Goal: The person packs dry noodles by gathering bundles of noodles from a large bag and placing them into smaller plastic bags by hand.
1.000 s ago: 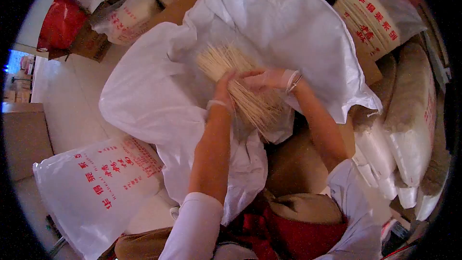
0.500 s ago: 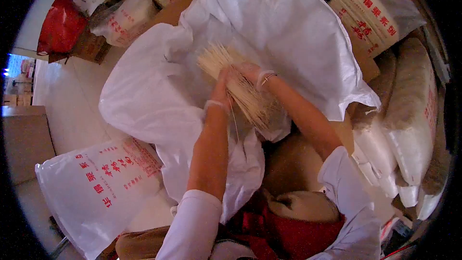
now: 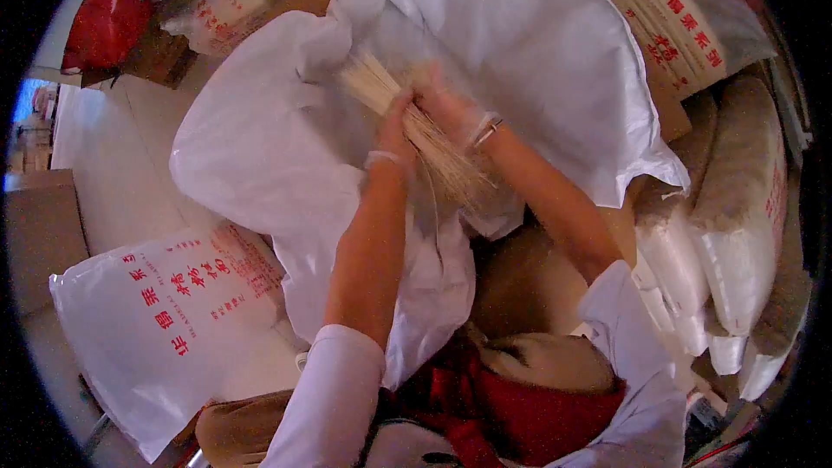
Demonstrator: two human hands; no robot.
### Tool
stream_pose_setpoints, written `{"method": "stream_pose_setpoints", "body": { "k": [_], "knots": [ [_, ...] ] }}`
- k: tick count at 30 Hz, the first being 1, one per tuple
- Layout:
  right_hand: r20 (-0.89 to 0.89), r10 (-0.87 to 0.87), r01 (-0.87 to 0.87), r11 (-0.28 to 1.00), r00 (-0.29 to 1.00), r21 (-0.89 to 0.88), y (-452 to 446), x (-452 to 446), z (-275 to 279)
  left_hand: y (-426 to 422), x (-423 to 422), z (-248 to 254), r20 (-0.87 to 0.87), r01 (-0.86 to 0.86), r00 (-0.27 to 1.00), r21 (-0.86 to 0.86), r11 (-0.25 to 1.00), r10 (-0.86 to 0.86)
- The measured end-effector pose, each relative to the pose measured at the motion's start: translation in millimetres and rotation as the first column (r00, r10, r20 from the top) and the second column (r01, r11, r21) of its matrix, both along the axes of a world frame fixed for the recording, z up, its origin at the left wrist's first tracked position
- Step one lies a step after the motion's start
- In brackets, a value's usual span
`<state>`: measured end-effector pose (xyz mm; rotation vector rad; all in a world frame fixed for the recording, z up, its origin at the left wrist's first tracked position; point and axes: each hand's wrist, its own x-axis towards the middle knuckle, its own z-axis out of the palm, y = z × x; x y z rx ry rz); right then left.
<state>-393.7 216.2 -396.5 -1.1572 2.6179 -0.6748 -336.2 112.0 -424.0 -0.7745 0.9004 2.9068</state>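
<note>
A bundle of thin, pale dry noodles (image 3: 451,159) lies slantwise over the mouth of a large white woven sack (image 3: 251,139). My left hand (image 3: 395,133), in a clear glove, is closed around the middle of the bundle from the left side. From the right, my right hand (image 3: 448,106), also gloved and with a bracelet at the wrist, grips the bundle close to the left one; its fingertips are slightly blurred. The noodle ends fan out at the upper left and lower right. One loose strand hangs below my hands.
A printed white plastic bag (image 3: 165,312) lies at lower left. Filled noodle bags (image 3: 741,199) stand at right, and another printed package (image 3: 667,26) sits above them. A red bag (image 3: 106,17) is at upper left, a cardboard box (image 3: 43,234) at far left.
My right hand has shifted a little up and left, its fingers lifting higher around the bundle. The noodles are still between both hands, and the view has moved slightly.
</note>
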Motion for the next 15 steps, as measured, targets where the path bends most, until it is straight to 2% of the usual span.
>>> {"method": "stream_pose_setpoints", "body": {
  "k": [4,6,7,8,9,11,13,15],
  "knots": [
    [-0.122,0.132,-0.143,0.986,0.984,-0.089,9.0,11.8,17.5,1.8,-6.1,-2.6,0.076,-0.055,0.996,0.041,0.998,0.052],
    [-0.178,0.127,-0.128,0.992,0.976,0.004,11.2,22.5,24.8,0.3,-14.7,-8.0,-0.187,0.123,0.977,0.098,0.988,-0.103],
    [-0.182,0.1,-0.088,0.993,0.978,0.076,11.1,27.1,28.2,1.3,-13.9,-8.6,-0.188,0.127,0.976,0.1,0.987,-0.106],
    [-0.188,0.078,-0.05,0.987,0.979,0.15,11.0,31.6,31.5,0.9,-13.2,-8.8,-0.193,0.144,0.975,0.172,0.974,-0.11],
    [-0.157,0.01,-0.003,0.999,0.988,0.042,7.6,26.6,14.5,-0.6,-12.7,-3.9,-0.199,0.165,0.973,0.237,0.957,-0.118],
    [-0.128,-0.06,0.05,0.996,0.99,-0.074,3.0,23.3,13.6,-0.3,-12.2,11.8,-0.237,0.189,0.962,0.237,0.953,-0.132],
    [0.045,-0.048,0.051,0.997,0.998,-0.058,4.3,23.9,40.3,0.4,-12.2,25.7,-0.278,0.212,0.95,0.235,0.949,-0.143],
    [0.147,-0.036,0.046,0.997,0.989,-0.067,5.1,23.7,64.4,1.0,-10.3,35.2,-0.223,0.149,0.97,0.23,0.962,-0.097]
  ]
}}
